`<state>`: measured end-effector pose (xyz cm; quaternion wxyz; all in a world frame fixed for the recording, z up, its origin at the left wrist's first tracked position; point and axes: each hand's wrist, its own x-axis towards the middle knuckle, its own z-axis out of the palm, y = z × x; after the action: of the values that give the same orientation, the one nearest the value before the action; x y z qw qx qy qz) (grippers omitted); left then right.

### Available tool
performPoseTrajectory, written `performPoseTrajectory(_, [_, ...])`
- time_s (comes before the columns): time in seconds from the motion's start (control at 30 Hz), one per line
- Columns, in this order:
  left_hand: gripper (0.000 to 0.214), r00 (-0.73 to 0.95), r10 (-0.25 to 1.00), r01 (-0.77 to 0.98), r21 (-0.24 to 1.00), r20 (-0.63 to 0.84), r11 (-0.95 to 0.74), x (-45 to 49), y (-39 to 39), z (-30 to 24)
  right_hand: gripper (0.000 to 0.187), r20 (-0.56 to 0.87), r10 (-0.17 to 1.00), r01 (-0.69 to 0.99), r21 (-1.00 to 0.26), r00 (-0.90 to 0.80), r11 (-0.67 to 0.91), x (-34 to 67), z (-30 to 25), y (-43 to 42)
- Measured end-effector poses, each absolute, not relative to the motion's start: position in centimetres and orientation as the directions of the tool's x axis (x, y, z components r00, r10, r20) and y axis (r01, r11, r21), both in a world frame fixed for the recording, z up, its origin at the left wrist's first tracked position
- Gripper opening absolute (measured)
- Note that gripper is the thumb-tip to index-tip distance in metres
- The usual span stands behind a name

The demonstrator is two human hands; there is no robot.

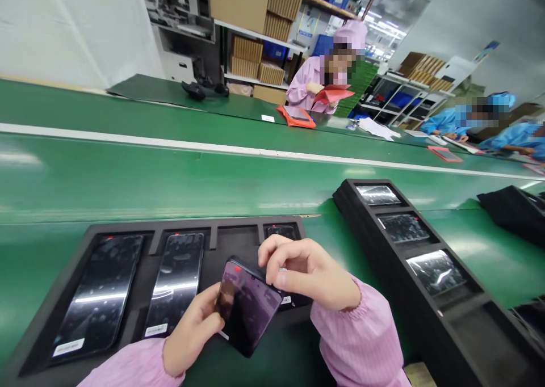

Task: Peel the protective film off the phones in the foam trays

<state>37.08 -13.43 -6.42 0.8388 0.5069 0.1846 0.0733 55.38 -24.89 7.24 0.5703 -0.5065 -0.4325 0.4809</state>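
A black phone [247, 306] with a glossy dark screen is held tilted above a black foam tray [68, 285]. My left hand [191, 333] grips its lower left edge from beneath. My right hand [304, 270] is curled over the phone's upper right corner, fingers pinched at the edge. Two more phones [100, 293] lie flat in the tray's left slots, each with a white label at its near end. Behind my right hand another phone [281, 231] lies in the tray's right slot, partly hidden.
A second black tray [430, 296] holding three phones runs along the right on the green conveyor belt [170, 177]. Across the belt a person in pink holds a red case; two people in blue sit at far right. Shelves of cardboard boxes stand behind.
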Motion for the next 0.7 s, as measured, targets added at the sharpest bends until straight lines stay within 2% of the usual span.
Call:
performPoseTrajectory(0.2, [0.025,0.908,0.331,0.081,0.882,-0.257,0.464,36.7,-13.3,-6.6,0.007,-0.099,0.987,-0.178,-0.981,0.13,-0.075,56.1,8.0,-25.9])
performPoseTrajectory(0.4, [0.038,0.919,0.292,0.111,0.883,-0.266,0.455,36.6,-13.1,-7.1,0.004,-0.111,0.985,-0.187,-0.979,0.133,-0.085,56.5,8.1,-25.9])
performPoseTrajectory(0.7, [0.018,0.904,0.309,0.128,0.878,-0.294,0.46,36.9,-13.2,-5.6,0.005,-0.124,0.983,-0.178,-0.979,0.133,-0.099,56.5,7.7,-25.9])
